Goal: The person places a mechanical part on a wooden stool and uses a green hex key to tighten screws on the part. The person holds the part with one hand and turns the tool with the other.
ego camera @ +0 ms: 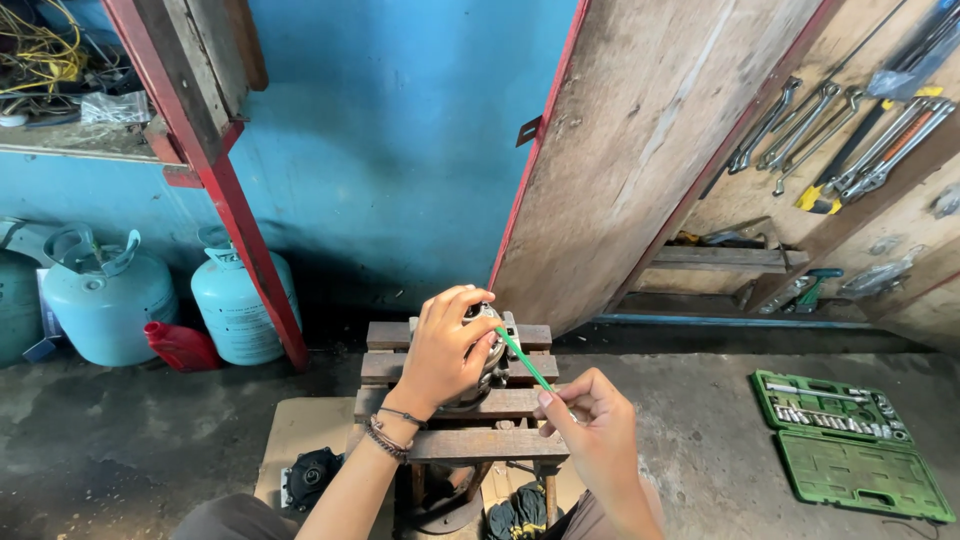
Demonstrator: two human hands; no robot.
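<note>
My left hand is wrapped over a round metal motor part that sits on a small wooden slatted stool. Bracelets circle that wrist. My right hand pinches the lower end of a thin green rod. The rod's tip points up and left into the metal part, just under my left fingers. Most of the part is hidden by my left hand.
Two light blue gas cylinders and a red container stand at the left wall. An open green socket set case lies on the concrete floor at right. Wrenches hang on a wooden board. A black part lies on cardboard.
</note>
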